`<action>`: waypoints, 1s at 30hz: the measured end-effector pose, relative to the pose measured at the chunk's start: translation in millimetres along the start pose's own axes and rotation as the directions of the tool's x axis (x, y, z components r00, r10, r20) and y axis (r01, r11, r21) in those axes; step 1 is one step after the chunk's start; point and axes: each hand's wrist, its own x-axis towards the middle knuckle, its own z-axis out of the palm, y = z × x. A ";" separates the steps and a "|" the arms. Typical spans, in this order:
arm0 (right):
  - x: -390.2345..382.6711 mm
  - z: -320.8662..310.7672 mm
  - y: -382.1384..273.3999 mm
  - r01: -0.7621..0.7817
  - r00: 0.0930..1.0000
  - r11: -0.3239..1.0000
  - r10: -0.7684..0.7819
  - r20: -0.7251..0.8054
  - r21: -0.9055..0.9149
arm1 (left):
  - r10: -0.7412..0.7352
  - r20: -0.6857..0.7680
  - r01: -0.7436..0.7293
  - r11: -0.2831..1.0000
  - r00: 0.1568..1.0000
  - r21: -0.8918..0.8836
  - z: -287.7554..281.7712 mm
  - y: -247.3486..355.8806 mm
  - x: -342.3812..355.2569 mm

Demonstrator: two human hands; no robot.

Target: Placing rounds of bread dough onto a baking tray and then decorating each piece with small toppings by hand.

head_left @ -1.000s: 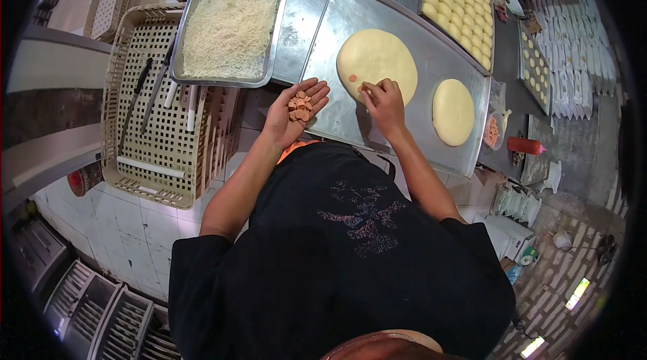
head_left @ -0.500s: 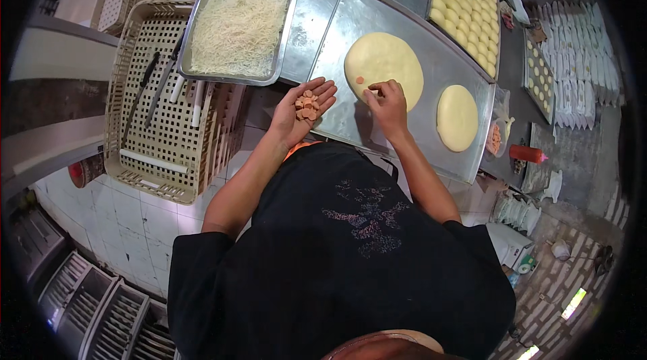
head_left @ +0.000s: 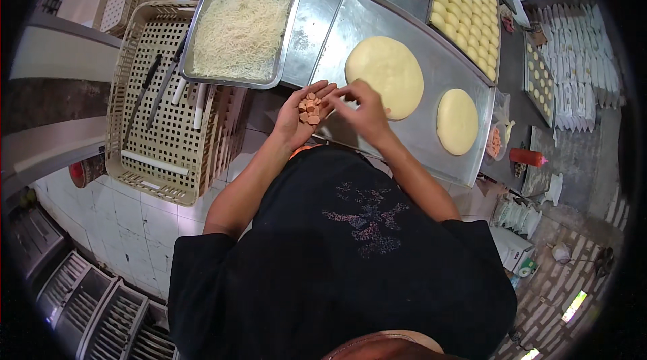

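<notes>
My left hand (head_left: 293, 117), palm up and cupped, holds a small pile of orange-pink sausage slices (head_left: 310, 109). Over the tray's near left edge, my right hand (head_left: 364, 112) reaches toward that palm with its fingers apart, and nothing shows in them. A large flat round of pale yellow dough (head_left: 384, 73) lies just beyond the right hand, which hides part of its near left side. One slice (head_left: 387, 112) shows at the dough's near edge. A smaller dough round (head_left: 457, 122) lies to the right on the same metal tray (head_left: 431, 56).
Left of the tray stands a steel pan (head_left: 291, 36) of grated white shreds. A beige plastic crate (head_left: 114, 131) holds knives and white rods. Far right are a tray of small dough pieces (head_left: 465, 26), a bag of orange pieces (head_left: 495, 141) and a red squeeze bottle (head_left: 528, 156).
My right hand has moved left, from over the large dough round to beside my left palm. The slice near the dough's left edge is now out of sight, and another shows at the near edge.
</notes>
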 end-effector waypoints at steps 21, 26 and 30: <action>14.7 -8.4 -6.7 0.136 0.990 0.973 -0.127 0.058 -0.186 | 0.075 -0.024 -0.078 0.985 0.997 -0.152 1.2 6.6 1.4; -3.1 15.7 -21.0 0.192 0.978 0.956 -0.167 0.127 -0.222 | 0.110 -0.028 -0.113 0.983 0.993 -0.142 6.0 5.3 7.4; -2.8 24.1 -20.4 0.211 0.976 0.935 -0.189 0.104 -0.285 | 0.146 -0.019 -0.147 0.982 0.989 -0.120 5.9 3.6 11.2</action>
